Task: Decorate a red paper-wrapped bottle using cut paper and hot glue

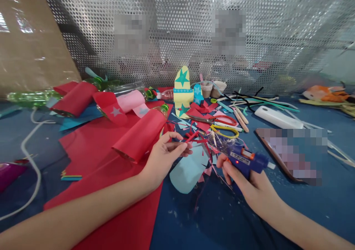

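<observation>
My left hand (164,154) pinches a thin red paper strip (192,136) between thumb and fingers, just above a light blue paper piece (186,171). My right hand (246,185) grips a blue glue gun (245,158), its nozzle pointing left toward the strip, a red light glowing on its side. A bottle wrapped in red paper (141,136) lies just left of my left hand. Red and pink paper scraps are scattered between the two hands.
Large red paper sheets (94,146) cover the blue table (291,205). Scissors with red handles (219,120) and yellow handles (226,132) lie behind the hands, near a yellow paper rocket with teal stars (182,91). More wrapped bottles, a white cable (30,157) and a perforated metal screen surround them.
</observation>
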A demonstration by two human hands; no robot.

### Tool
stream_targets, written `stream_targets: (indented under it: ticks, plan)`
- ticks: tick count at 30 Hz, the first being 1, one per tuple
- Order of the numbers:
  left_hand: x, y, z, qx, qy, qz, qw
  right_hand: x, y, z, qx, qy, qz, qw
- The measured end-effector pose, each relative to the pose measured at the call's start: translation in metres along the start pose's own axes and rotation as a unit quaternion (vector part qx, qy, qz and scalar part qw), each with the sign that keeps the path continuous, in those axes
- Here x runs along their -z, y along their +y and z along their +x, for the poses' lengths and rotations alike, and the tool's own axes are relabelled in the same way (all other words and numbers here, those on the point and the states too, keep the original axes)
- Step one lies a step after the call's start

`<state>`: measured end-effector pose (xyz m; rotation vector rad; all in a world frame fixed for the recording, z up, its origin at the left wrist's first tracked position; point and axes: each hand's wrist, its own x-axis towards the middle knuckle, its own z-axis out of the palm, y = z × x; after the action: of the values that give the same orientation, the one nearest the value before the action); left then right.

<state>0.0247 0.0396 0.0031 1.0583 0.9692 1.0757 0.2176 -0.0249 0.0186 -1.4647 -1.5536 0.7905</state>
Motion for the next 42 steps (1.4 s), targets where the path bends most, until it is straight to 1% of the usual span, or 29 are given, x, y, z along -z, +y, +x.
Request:
stream_targets:
  ticks: [3, 6, 12, 15, 26, 30, 37, 42]
  plan:
    - [-0.001, 0.000, 0.000, 0.000, -0.013, -0.004, 1.000, 0.000, 0.001, -0.002, 0.037, 0.005, -0.050, 0.998]
    - [-0.001, 0.001, 0.000, 0.002, -0.017, -0.007, 1.000, 0.000, 0.000, -0.003, 0.058, 0.014, -0.078, 0.995]
    - [0.000, 0.000, 0.000, 0.002, -0.011, -0.010, 1.000, 0.001, 0.002, -0.007, 0.047, 0.017, -0.119, 0.992]
    - [0.000, -0.001, 0.000, 0.003, -0.011, -0.012, 1.000, 0.001, 0.005, -0.008, 0.061, 0.020, -0.119, 0.991]
    - [0.001, -0.002, 0.001, -0.001, -0.014, -0.016, 1.000, 0.001, 0.010, -0.009, 0.103, -0.007, -0.113, 0.988]
    - [0.001, -0.002, 0.001, -0.001, -0.014, -0.014, 1.000, 0.001, 0.009, -0.010, 0.102, -0.013, -0.106, 0.989]
    - [0.001, -0.004, 0.001, -0.002, -0.019, -0.026, 0.999, -0.001, 0.014, -0.014, 0.095, -0.017, -0.116, 0.989]
    - [0.001, -0.004, 0.001, 0.001, -0.018, -0.029, 0.999, -0.001, 0.012, -0.013, 0.105, -0.013, -0.117, 0.987]
